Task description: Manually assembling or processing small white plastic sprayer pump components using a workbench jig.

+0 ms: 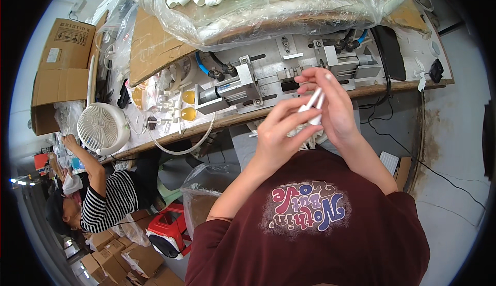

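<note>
Two hands are raised in front of the workbench edge, sharing two small white plastic tubes — further tubes fan out below them, too bunched to count. The left hand has fingers pinched shut on the tubes' lower ends; the right hand curls closed around their upper part. One white desk fan stands on the bench, well apart to the left.

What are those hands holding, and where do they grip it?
Both the left hand and right hand hold small white plastic stick parts, pinched along the stems; exact grip is hidden.
</note>
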Motion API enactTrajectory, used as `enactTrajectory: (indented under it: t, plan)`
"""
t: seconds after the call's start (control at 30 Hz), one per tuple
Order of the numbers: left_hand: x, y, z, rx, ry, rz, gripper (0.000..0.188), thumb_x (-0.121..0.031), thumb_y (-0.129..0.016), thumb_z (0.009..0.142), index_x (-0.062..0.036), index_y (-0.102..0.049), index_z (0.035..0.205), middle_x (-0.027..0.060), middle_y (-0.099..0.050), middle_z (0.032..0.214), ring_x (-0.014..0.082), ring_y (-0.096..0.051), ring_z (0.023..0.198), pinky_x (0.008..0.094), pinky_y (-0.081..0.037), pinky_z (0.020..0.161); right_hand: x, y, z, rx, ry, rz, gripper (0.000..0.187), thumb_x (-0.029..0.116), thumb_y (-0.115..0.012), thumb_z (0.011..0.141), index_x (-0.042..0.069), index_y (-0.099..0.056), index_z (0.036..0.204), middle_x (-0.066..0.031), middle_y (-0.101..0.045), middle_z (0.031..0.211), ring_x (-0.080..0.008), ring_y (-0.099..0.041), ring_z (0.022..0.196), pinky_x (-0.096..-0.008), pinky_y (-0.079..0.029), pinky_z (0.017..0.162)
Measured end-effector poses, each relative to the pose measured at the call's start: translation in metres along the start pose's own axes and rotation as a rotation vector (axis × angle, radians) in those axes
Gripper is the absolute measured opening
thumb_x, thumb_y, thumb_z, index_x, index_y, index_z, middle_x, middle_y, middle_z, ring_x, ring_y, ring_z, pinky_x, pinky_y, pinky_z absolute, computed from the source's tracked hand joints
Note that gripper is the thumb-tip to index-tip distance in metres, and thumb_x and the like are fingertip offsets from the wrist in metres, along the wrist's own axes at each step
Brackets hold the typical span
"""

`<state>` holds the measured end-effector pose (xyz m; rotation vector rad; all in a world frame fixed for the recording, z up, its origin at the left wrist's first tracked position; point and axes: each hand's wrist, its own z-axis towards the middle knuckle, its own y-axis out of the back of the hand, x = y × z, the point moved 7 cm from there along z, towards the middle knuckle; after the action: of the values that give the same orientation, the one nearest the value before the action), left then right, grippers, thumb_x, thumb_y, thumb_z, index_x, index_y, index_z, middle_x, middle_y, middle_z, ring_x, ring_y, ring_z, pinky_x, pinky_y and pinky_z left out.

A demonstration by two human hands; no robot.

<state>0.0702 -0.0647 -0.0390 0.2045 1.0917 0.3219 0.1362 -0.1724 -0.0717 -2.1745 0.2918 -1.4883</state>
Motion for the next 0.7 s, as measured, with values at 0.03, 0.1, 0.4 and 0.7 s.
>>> enactTrajectory:
  t: [0.03,0.1,0.4,0.7]
  plan:
    - [0.004,0.004,0.001,-0.078,0.070,-0.049,0.033,0.000,-0.082,0.073,-0.0024,-0.075,0.105,0.0134,-0.065,0.115,0.0227,-0.069,0.099,0.0327,-0.060,0.081,-0.003,0.002,-0.002,-0.001,0.004,-0.032,0.033,0.031,-0.047,0.106,0.004,-0.062,0.098,-0.0063,-0.064,0.094,-0.0085,-0.057,0.090,-0.0269,-0.045,0.083]
    - [0.008,0.013,0.000,-0.192,0.075,-0.031,0.033,0.001,-0.082,0.073,-0.0024,-0.074,0.105,0.0136,-0.065,0.114,0.0233,-0.069,0.100,0.0324,-0.061,0.080,-0.008,0.006,-0.005,0.075,0.013,-0.113,0.026,0.025,-0.051,0.104,0.002,-0.064,0.102,-0.0043,-0.064,0.091,-0.0069,-0.057,0.085,-0.0246,-0.046,0.078]
    - [0.001,0.008,-0.004,0.000,-0.001,0.329,0.040,-0.004,-0.080,0.076,-0.0044,-0.070,0.115,0.0132,-0.069,0.111,0.0249,-0.070,0.091,0.0324,-0.059,0.074,-0.011,0.031,-0.005,0.116,0.044,-0.200,0.019,0.014,-0.051,0.102,0.000,-0.056,0.114,-0.0073,-0.065,0.098,-0.0092,-0.060,0.077,-0.0230,-0.049,0.064]
    - [0.023,0.000,0.001,-0.001,-0.136,0.757,0.030,-0.016,-0.080,0.074,-0.0098,-0.074,0.103,0.0065,-0.071,0.115,0.0178,-0.066,0.065,0.0274,-0.049,0.055,0.008,0.044,-0.013,0.159,0.141,-0.241,0.009,0.003,-0.068,0.090,0.000,-0.063,0.097,-0.0071,-0.062,0.099,-0.0054,-0.057,0.066,-0.0187,-0.042,0.054]
